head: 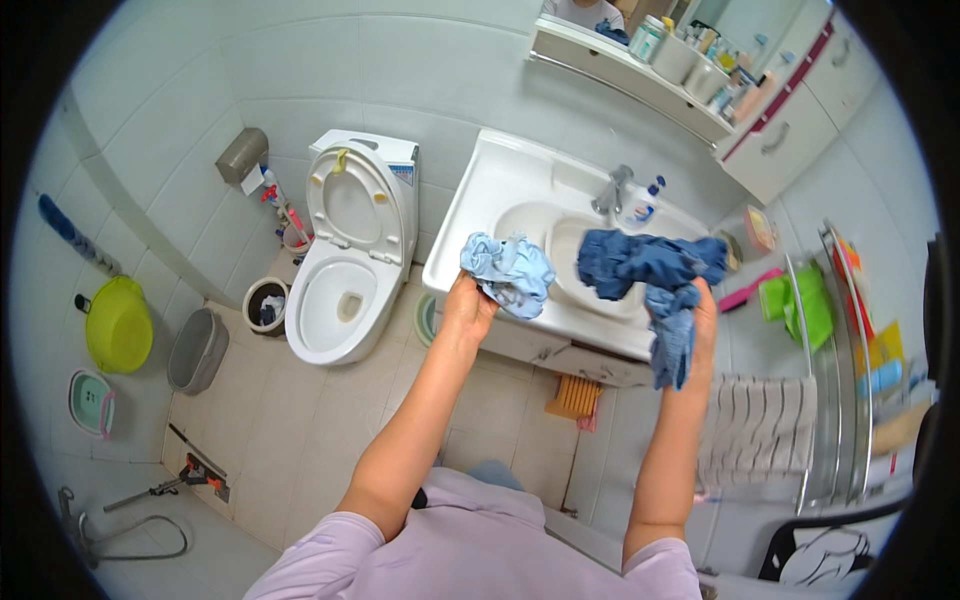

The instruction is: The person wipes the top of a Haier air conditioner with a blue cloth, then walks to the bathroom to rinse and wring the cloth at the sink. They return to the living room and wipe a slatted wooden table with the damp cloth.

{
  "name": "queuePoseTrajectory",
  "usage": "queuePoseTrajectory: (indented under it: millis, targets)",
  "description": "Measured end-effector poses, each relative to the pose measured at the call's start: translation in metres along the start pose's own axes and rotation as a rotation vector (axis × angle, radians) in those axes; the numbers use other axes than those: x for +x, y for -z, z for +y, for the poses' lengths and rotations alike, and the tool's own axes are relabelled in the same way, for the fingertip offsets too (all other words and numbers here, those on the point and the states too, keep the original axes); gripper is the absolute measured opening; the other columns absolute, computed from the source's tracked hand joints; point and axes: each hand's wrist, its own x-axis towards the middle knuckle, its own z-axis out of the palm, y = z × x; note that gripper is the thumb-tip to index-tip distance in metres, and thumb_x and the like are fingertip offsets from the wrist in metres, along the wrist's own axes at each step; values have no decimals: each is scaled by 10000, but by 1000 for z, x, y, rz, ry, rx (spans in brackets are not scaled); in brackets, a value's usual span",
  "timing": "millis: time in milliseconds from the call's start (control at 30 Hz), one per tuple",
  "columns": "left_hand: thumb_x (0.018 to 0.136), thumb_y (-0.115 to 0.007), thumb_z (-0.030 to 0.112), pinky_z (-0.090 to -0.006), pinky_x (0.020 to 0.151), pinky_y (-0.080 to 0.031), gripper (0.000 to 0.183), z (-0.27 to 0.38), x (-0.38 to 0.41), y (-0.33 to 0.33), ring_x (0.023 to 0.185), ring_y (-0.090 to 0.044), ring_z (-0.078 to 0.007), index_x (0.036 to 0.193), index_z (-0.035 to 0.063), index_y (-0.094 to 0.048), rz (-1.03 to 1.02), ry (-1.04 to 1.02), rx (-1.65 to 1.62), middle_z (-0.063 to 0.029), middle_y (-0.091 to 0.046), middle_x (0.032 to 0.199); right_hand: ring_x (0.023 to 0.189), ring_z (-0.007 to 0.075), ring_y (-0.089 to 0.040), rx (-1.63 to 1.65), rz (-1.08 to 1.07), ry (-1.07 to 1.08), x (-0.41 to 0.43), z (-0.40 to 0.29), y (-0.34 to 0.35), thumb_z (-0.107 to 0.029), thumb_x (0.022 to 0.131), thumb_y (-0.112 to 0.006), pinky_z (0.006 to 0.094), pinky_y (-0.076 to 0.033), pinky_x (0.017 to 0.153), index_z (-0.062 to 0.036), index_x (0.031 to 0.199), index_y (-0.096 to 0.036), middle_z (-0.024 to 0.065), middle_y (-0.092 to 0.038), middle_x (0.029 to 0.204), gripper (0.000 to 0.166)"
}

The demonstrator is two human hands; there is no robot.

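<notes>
In my left hand [471,304] is a bunched light-blue cloth item [510,266] with a greyish patch, held above the front left of the washbasin counter [469,217]. My right hand [703,315] grips a crumpled dark-blue denim garment [637,259]. One end of the denim hangs down past the counter's front edge, and the rest spreads over the sink bowl [559,244], hiding part of it. Behind the bowl stand a chrome faucet [615,187] and a white pump bottle [641,206] with a blue top.
A toilet [330,307] with its lid raised stands left of the counter, near a small waste bin [266,306]. Towels and bags hang on the metal rack [799,315] at right. Above is a mirror shelf [622,64] with toiletries. A squeegee [199,472] lies low at left.
</notes>
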Motion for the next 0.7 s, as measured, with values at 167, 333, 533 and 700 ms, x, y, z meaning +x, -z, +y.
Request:
queuePoseTrajectory:
  millis: [167,333,533,700]
  targets:
    - [897,-356,192,-318,859,-432,278,46,66,16,1003,-507,-184,1113,43,-445,43,-50,-39,-71,-513,1101,651,126,-503,-164,13,163,79,-10,18,-196,844,-455,242,-440,600,-46,913,-533,31,-544,774,183]
    - [880,-388,202,-316,851,-434,289,138,55,86,981,-521,-179,1108,42,-464,108,-269,-20,-77,-542,1069,691,118,-504,-876,163,549,118,-9,44,-198,836,-470,225,-416,637,-34,974,-537,26,-553,850,224]
    - [883,-370,212,-250,664,-483,237,294,14,206,843,-552,-128,1050,101,-495,669,-526,164,-28,-552,974,694,151,-547,-765,271,277,167,-11,57,-228,844,-458,246,-449,592,-32,1056,-495,67,-561,877,291]
    - [868,-364,212,-172,517,-407,228,403,57,305,701,-513,-60,1017,135,-518,879,-657,315,7,-553,858,734,180,-564,-1083,378,279,175,19,24,-319,834,-459,254,-468,642,-75,1133,-453,94,-561,900,387]
